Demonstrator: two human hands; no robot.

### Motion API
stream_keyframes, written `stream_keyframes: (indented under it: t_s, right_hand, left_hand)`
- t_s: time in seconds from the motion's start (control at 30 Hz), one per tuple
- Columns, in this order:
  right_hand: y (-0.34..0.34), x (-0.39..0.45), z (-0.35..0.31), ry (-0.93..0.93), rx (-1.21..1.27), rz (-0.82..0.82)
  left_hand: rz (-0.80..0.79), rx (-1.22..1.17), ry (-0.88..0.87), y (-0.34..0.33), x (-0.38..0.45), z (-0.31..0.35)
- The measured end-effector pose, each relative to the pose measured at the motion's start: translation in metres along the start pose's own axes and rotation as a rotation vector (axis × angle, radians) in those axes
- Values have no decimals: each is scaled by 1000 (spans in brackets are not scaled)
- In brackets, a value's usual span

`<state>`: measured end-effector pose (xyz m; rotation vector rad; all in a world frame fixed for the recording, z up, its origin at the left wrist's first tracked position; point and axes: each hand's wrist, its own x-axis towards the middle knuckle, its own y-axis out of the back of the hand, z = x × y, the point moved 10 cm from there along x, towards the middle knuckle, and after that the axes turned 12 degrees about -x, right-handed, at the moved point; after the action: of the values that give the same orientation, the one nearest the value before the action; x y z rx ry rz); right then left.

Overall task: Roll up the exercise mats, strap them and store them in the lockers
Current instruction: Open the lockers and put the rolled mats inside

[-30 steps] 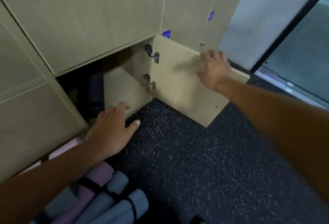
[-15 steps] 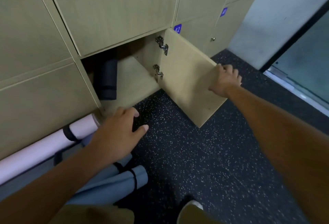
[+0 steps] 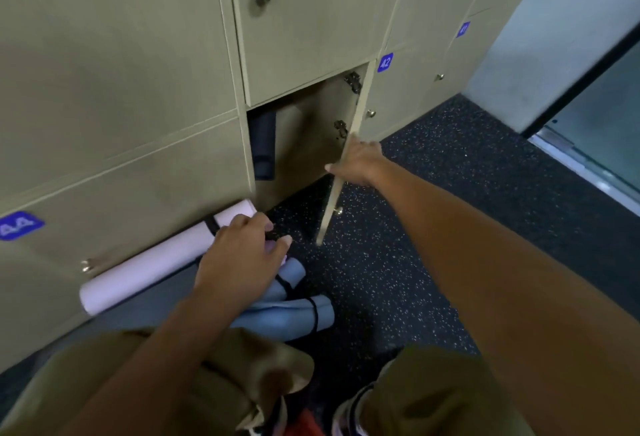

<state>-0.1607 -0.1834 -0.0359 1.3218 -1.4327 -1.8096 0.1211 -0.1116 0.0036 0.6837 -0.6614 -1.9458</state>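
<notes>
Head view: right hand (image 3: 356,164) grips the locker door (image 3: 341,172) edge; left hand (image 3: 247,255), fingers loosely spread, rests on rolled mats (image 3: 287,311).

Beige lockers (image 3: 121,89), blue number labels (image 3: 385,62), pale pink mat (image 3: 156,262), grey-blue mats (image 3: 294,314), white-speckled black floor (image 3: 433,228).

- We see a dark speckled floor (image 3: 398,280) running along the foot of the lockers.
- On it, a pale pink rolled mat (image 3: 156,262) lies against the locker base, bound with a black strap (image 3: 210,226).
- Just beside it we find blue rolled mats (image 3: 287,311), strapped in black as well.
- On the open locker's shelf (image 3: 301,162) lies a dark rolled mat (image 3: 263,145).
</notes>
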Motion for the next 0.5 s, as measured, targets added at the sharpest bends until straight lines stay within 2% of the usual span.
stream_keyframes:
  t_s: [0.07, 0.23, 0.4, 0.5]
  right_hand:
    - [3, 5, -32, -6, 55, -29]
    - [-1, 10, -68, -46, 557, -20]
    - [-8, 45, -95, 107, 874, 64]
    - [-34, 70, -103, 150, 1057, 26]
  left_hand:
    - [35, -9, -11, 12, 3, -2]
    - [109, -58, 3, 19, 19, 3]
    - [140, 73, 54, 1, 47, 18]
    - [88, 119, 120, -15, 72, 14]
